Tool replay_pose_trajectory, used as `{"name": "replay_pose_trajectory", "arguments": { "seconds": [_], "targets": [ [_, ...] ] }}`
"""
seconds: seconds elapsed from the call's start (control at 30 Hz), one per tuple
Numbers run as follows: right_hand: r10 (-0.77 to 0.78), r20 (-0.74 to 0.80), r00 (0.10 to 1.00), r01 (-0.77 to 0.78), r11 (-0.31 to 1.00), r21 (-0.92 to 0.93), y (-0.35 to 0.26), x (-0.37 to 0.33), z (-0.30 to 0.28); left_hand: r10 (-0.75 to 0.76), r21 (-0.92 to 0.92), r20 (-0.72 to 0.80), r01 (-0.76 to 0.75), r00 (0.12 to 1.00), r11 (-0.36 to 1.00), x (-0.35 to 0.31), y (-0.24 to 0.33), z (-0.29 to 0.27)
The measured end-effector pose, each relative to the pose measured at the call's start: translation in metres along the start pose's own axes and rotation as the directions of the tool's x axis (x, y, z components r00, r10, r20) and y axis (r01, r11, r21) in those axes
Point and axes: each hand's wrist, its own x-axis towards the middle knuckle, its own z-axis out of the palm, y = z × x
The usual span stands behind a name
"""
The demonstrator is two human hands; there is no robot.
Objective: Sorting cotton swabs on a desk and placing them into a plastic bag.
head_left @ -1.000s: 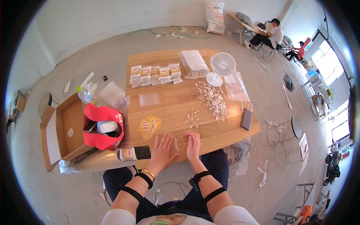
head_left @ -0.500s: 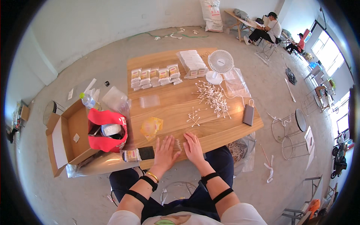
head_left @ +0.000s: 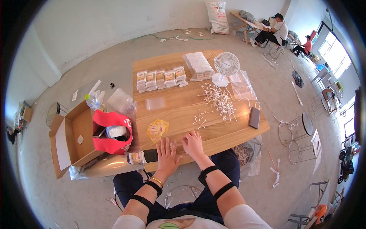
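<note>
Cotton swabs [head_left: 180, 149], head view: one row, packed side by side, slender and pale, lies on the near edge of the desk [head_left: 175, 118], between the two hands. The swabs in the row are too fine to count. The left hand [head_left: 167, 158] rests palm down at the row's left end, its fingers straight and slightly apart, partly hiding it. The right hand [head_left: 193, 144] is bent over the right end, fingers close together; whether they grip any swab cannot be told.

Left of the left hand are one dark pad [head_left: 151, 155] and, at its left end, one filled pack [head_left: 136, 157]. Beyond the hands lie overlapping yellow cards [head_left: 157, 129], their number unclear, and one flat clear bag [head_left: 155, 103]. Farther right are one heap of loose swabs [head_left: 219, 101], white-tipped and tangled, and a few stray swabs [head_left: 201, 119] just beside it. Along the far side stand five stacks of packs [head_left: 160, 78], one white wrapped bundle [head_left: 198, 66] and one white fan [head_left: 226, 65]. One grey power bank [head_left: 254, 117] lies at the right edge.
</note>
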Motion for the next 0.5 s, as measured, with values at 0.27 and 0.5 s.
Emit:
{"name": "replay_pose_trajectory", "arguments": {
  "seconds": [0.27,0.5],
  "targets": [
    [-0.134,0.209,0.969,0.162,0.979,-0.124,0.002,0.021,-0.003,-0.005,0.039,0.003,0.005,1.000,0.999,0.000,0.001,0.003],
    [-0.288,0.290,0.913,0.321,0.944,-0.073,0.008,0.027,-0.017,-0.006,0.053,0.023,0.005,1.000,0.999,-0.001,0.001,0.000]
  ]
}}
